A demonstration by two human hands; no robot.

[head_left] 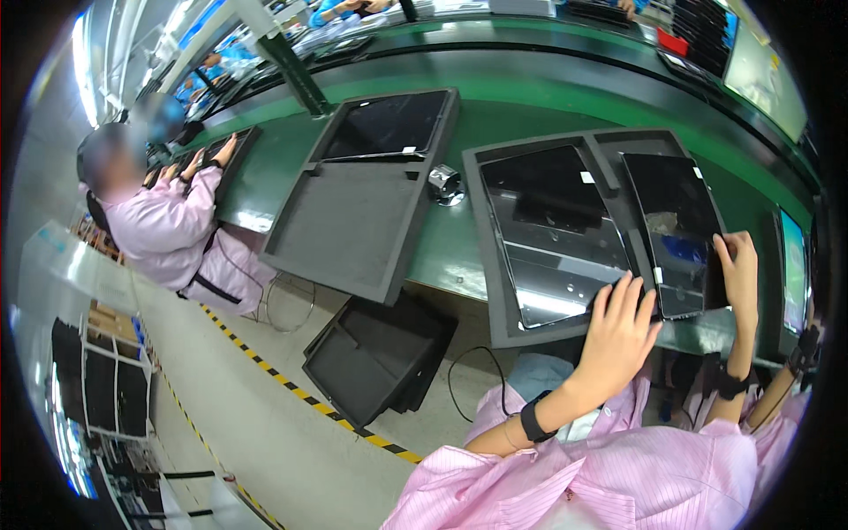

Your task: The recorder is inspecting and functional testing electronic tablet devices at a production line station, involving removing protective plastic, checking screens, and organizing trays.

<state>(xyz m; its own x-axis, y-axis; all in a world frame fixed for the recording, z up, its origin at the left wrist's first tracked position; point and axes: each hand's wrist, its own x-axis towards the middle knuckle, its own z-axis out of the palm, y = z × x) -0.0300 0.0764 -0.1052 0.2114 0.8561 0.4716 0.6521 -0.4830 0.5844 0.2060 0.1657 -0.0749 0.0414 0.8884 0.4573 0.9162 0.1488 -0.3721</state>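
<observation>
A dark grey foam tray (495,305) lies on the green bench in front of me, with a glossy black screen panel (552,221) set in its left compartment. A second black screen panel (676,208) lies at a slant over the right compartment and covers part of the tray's right edge. My right hand (740,269) grips this second panel by its right edge, thumb on its face. My left hand (618,331) rests with outstretched fingers near the lower corners of both panels, at the tray's near edge. Small white tabs show on the panels.
Left of the tray are a roll of shiny tape (447,185) and another foam tray (340,234) holding a black panel (386,125). Stacked trays (380,362) stand below the bench. A co-worker (168,212) sits at far left; a lit screen (792,269) stands at right.
</observation>
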